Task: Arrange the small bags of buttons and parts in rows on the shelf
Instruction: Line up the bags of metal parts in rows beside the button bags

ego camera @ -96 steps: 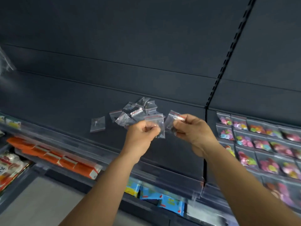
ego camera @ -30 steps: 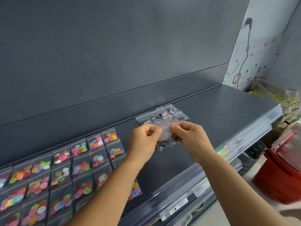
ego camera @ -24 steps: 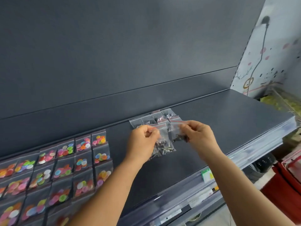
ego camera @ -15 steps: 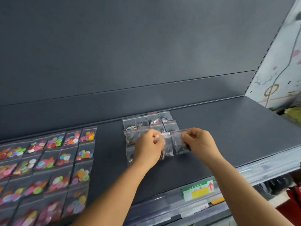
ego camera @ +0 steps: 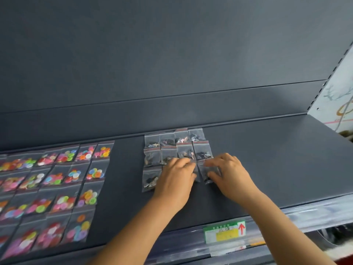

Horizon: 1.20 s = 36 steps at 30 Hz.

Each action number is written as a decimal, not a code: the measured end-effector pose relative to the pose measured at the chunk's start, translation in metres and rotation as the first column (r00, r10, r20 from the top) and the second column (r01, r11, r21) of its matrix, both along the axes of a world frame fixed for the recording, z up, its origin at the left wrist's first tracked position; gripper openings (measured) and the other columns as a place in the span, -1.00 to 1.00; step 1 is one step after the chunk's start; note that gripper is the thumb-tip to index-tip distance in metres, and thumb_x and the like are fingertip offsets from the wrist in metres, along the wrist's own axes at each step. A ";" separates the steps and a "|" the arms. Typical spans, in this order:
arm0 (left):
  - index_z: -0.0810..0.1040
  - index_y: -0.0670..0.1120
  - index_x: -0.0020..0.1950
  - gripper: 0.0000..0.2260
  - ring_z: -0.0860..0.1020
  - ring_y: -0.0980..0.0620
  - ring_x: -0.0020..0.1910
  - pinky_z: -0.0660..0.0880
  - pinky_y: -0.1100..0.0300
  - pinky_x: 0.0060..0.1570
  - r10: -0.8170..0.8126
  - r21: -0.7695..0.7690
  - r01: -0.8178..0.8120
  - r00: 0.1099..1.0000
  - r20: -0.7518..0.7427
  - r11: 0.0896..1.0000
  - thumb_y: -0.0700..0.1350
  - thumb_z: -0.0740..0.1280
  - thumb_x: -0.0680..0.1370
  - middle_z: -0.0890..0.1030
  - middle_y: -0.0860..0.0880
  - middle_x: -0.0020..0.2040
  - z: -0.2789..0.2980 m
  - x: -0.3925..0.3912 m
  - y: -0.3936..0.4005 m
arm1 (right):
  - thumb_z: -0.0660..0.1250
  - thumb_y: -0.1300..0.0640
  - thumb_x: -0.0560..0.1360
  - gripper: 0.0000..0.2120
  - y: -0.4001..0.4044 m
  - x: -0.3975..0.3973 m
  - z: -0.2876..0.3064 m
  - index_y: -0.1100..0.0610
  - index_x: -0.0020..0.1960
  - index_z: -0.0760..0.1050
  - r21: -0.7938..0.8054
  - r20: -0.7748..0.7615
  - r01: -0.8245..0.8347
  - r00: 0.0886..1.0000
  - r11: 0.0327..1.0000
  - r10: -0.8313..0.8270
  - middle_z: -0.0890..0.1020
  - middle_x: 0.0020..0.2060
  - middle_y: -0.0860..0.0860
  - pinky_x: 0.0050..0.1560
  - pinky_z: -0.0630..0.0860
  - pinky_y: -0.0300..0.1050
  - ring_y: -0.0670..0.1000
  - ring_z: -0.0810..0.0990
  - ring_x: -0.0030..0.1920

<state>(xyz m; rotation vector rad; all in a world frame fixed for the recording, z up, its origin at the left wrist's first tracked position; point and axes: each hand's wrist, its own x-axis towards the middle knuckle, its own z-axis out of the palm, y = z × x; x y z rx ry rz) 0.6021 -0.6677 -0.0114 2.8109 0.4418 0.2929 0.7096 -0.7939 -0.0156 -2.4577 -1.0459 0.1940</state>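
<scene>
1. Small bags of dark parts lie in a tight grid at about 12 o'clock from the hands, toward the back of the shelf; two back rows of four look complete, and a third row is being filled in front of them.
2. The bags of coloured buttons cover the shelf at 9 o'clock, flat and overlapping in rows.
3. The left hand rests palm down with fingers fairly straight over the middle of the third row, apparently pressing a bag flat; that bag is hidden beneath it.
4. The right hand has its fingers bent onto the newest bag at the row's 3 o'clock end; whether it pinches or only presses is unclear.
5. Each bag is clear, soft film with a red zip strip, likely very light and slippery on the smooth shelf, with lumpy contents low in the bag. The stiffer zip edge seems the best place to take hold.
</scene>
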 end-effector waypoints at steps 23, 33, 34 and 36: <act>0.53 -0.14 0.26 -0.72 0.40 -0.06 0.21 0.38 0.08 0.19 0.050 0.003 -0.050 0.998 -0.042 0.999 -0.08 0.21 0.61 0.53 -0.02 0.24 -0.010 -0.001 -0.005 | 0.22 0.08 0.55 -0.79 0.007 -0.008 -0.001 0.05 0.11 0.57 -0.060 0.078 -0.015 0.997 0.998 0.020 0.49 0.15 0.00 0.05 0.36 -0.17 0.08 0.38 0.16; 0.25 -0.02 0.49 -0.54 0.27 0.06 0.42 0.20 0.18 0.39 0.241 0.053 -0.243 0.970 0.035 0.969 0.09 0.14 0.62 0.35 0.05 0.44 0.014 -0.062 0.016 | 0.27 0.00 0.53 -0.56 0.034 -0.050 0.021 0.04 0.39 0.37 0.024 0.144 -0.149 0.979 0.989 0.144 0.44 0.29 0.02 0.25 0.33 -0.10 0.10 0.37 0.28; 0.23 -0.01 0.50 -0.53 0.25 0.07 0.43 0.18 0.19 0.41 0.268 0.050 -0.270 0.963 0.042 0.962 0.10 0.14 0.61 0.33 0.06 0.45 0.016 -0.073 0.019 | 0.27 -0.01 0.53 -0.54 0.040 -0.058 0.022 0.05 0.40 0.35 0.032 0.151 -0.180 0.973 0.983 0.173 0.43 0.31 0.02 0.28 0.31 -0.10 0.10 0.37 0.29; 0.19 0.01 0.51 -0.51 0.23 0.08 0.45 0.15 0.20 0.41 0.318 0.039 -0.320 0.947 0.048 0.947 0.11 0.14 0.61 0.30 0.06 0.47 0.018 -0.098 0.027 | 0.27 -0.04 0.53 -0.50 0.055 -0.077 0.025 0.06 0.43 0.31 0.038 0.168 -0.247 0.957 0.968 0.237 0.40 0.34 0.00 0.33 0.27 -0.08 0.09 0.34 0.33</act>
